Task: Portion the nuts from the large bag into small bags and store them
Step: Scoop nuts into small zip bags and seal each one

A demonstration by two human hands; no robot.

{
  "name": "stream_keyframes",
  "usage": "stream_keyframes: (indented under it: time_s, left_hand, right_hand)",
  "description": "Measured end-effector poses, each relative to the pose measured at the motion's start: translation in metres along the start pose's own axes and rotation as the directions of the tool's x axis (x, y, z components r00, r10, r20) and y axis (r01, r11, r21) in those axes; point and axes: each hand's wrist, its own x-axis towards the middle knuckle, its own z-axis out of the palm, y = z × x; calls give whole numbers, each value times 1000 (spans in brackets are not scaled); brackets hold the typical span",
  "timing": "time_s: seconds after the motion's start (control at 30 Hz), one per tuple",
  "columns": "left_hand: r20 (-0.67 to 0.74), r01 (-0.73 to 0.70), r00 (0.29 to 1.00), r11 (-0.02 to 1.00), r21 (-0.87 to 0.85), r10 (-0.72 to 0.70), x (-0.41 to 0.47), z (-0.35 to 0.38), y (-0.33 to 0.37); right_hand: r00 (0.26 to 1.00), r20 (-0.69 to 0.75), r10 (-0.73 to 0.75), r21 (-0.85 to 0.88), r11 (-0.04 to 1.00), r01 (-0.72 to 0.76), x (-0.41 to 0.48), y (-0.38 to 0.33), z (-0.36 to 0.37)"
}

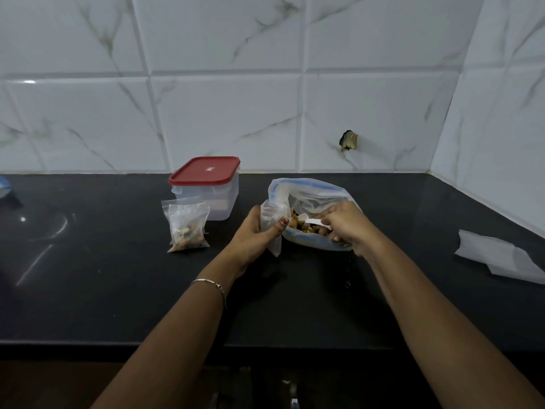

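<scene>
Above the black counter (118,290), the left hand (256,234) gripped a small bag (271,216); the right hand (345,222), half hidden inside the large bag (312,190), pinched a white spoon (314,222) among nuts (298,225)

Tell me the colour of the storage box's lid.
Red; the lid shows best in the head view.

We cannot name the blue object (4,188) cut by the left edge, perhaps a bag, and the right hand (343,224) hides part of the spoon (316,222).
</scene>
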Motion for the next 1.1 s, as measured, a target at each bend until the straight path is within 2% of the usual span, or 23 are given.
stream_keyframes:
  time_s: [0.13, 0.33, 0.43, 0.6, 0.7, 0.9, 1.1]
  left_hand:
    - [43, -4, 999, 1000, -11, 4, 0, 5, 5]
    - [90, -11, 996, 999, -46, 15, 0, 10, 7]
    - [107, -3, 994, 998, -57, 9, 0, 10, 8]
    - [66, -4, 998, 999, -44, 7, 3, 7, 5]
    - [3, -28, 1000, 998, -47, 28, 3, 5, 3]
    - [-185, -125, 971, 982, 141, 150, 6, -1, 3]
    - [-238, -183, 930, 913, 366, 281, 6, 1, -1]
  right_hand:
    - [992, 93, 83, 111, 989, -94, -1, 0, -1]
    - [986, 129, 110, 123, 985, -125, 2, 5, 3]
    - [977, 173, 124, 237, 958, -163, 3, 6, 5]
    - [953, 250, 173, 416, 869, -267, 3, 6, 4]
    - [952, 250, 174, 484, 830, -279, 3, 4, 1]
    - [968, 204, 148, 480, 846, -231, -3, 3, -5]
    - [986, 154, 63, 563, 814, -140, -8, 1, -16]
